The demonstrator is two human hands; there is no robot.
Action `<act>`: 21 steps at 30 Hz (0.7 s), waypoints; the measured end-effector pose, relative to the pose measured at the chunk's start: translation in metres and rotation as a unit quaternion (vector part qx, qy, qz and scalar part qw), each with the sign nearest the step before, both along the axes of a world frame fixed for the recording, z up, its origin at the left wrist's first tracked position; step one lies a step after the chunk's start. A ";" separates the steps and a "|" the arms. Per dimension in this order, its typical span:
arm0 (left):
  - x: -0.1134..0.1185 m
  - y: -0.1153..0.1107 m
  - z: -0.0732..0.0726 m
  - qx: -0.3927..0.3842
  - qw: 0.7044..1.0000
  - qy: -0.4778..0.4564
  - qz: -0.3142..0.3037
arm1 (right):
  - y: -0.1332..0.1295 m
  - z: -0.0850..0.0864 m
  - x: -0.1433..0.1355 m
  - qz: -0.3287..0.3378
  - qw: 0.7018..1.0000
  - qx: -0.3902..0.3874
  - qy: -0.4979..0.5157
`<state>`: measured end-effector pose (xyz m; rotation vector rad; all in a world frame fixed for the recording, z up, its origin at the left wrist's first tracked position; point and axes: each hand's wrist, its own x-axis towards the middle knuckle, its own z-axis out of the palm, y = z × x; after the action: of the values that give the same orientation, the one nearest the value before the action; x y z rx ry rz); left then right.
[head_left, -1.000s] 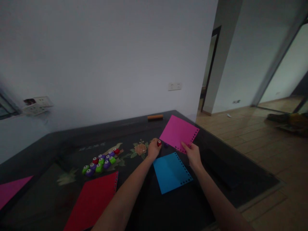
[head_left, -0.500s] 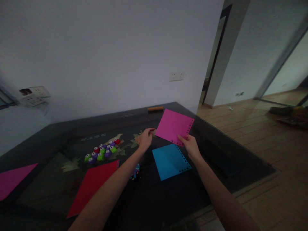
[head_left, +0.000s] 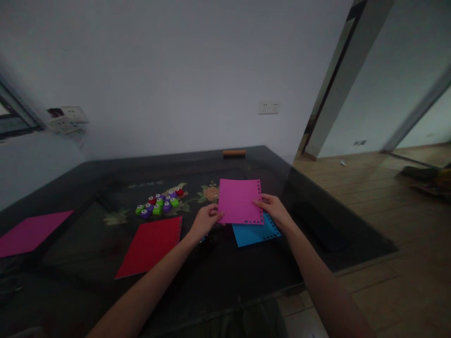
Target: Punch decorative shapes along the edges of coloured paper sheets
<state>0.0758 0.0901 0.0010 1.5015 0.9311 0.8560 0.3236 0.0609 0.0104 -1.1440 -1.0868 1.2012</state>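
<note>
A pink sheet of paper (head_left: 237,199) with punched holes along its right and lower edges is held up over the table. My left hand (head_left: 204,220) pinches its lower left edge between thumb and fingers. At its right edge, my right hand (head_left: 276,210) grips it with the thumb on top. A blue sheet (head_left: 252,234), also hole-punched, lies partly hidden beneath the pink one. Left of my left forearm lies a red sheet (head_left: 151,246) with holes down one side. Small colourful pieces beside my left wrist are mostly covered by it.
Several green, purple and red hole punches (head_left: 158,204) stand clustered on the dark table (head_left: 211,286). Another pink sheet (head_left: 33,232) lies at the far left. An orange-brown bar (head_left: 234,153) rests by the wall; a long black object (head_left: 319,227) is at the right.
My left hand has come to the pink sheet and taken its left edge. The sheet has turned straighter and dropped lower, covering more of the blue one. The camera view has shifted slightly.
</note>
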 end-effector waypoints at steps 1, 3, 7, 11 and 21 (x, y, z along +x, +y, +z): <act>0.000 -0.004 0.000 -0.004 1.000 -0.004 -0.001 | 0.001 -0.001 0.002 -0.019 1.000 0.006 -0.003; 0.000 -0.011 0.000 -0.006 1.000 -0.011 -0.003 | 0.004 -0.002 0.007 -0.048 0.999 0.009 -0.016; 0.006 -0.020 0.001 0.001 1.000 -0.016 -0.020 | 0.007 -0.004 0.012 -0.075 0.997 0.003 -0.031; 0.007 -0.026 0.003 0.013 0.999 -0.014 -0.031 | 0.009 -0.003 0.021 -0.088 0.995 0.011 -0.039; -0.007 -0.074 -0.004 0.323 0.931 0.158 -0.060 | 0.005 -0.005 0.052 -0.098 0.988 -0.052 -0.112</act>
<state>0.0688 0.0156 -0.0027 2.2961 0.8086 0.8917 0.3751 0.0660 0.0058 -1.4582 -1.0601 1.0020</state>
